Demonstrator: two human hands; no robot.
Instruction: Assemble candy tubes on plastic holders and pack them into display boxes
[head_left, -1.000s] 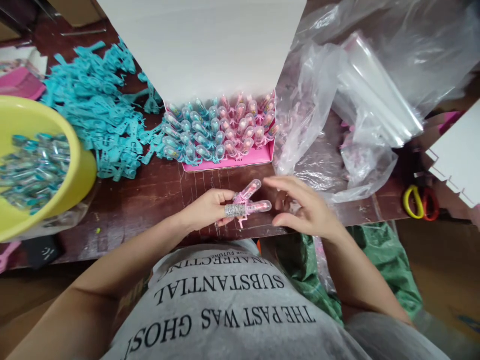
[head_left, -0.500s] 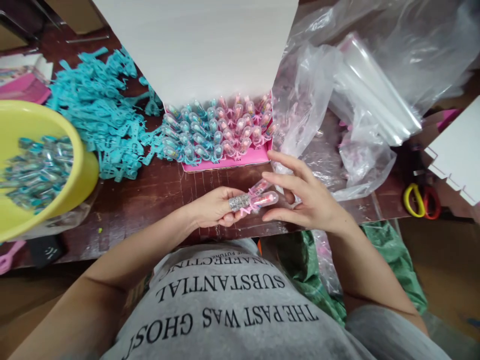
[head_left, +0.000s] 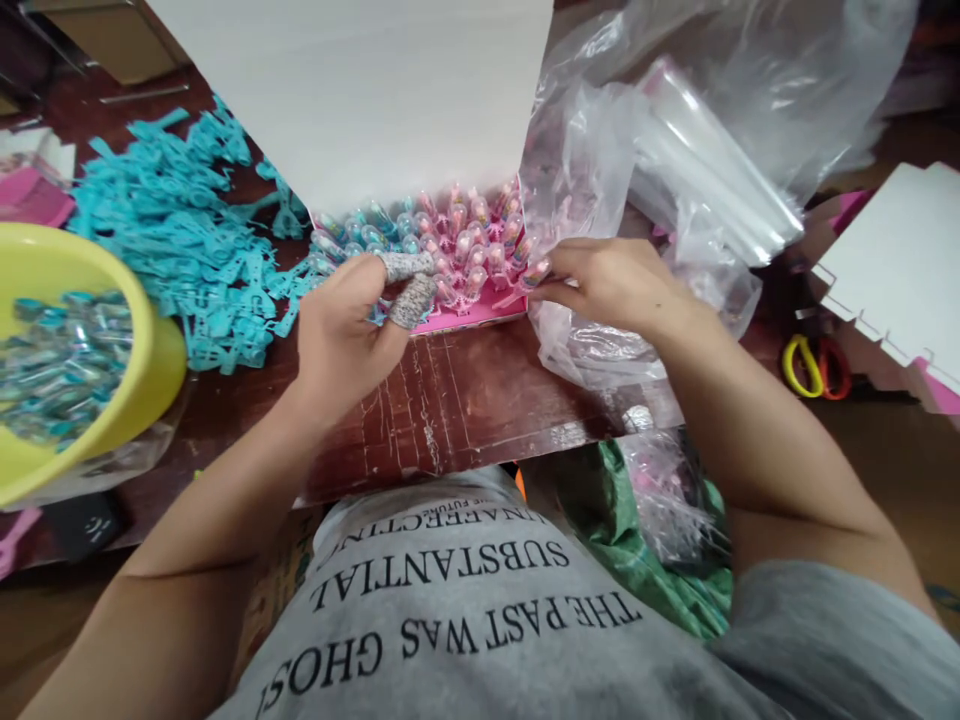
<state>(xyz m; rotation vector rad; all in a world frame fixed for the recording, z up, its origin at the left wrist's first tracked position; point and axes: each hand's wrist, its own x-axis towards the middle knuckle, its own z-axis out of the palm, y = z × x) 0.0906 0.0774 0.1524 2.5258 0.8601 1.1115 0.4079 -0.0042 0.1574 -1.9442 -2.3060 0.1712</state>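
Since 0.5 s ago both hands have gone from mid-table up to the pink tray, taking the capsule toys along. Left hand, taped fingertips curled narrow at tray's front edge, prob. steadying the rows; can't tell if it grips anything. Right hand pinches a pink capsule toy at tray's right corner, tilted in to fit w/ the others. Tray sits on scratched dark wood table. Left of tray: teal plastic parts, yellow basin. Right: clear bags. Behind tray: white card lid.
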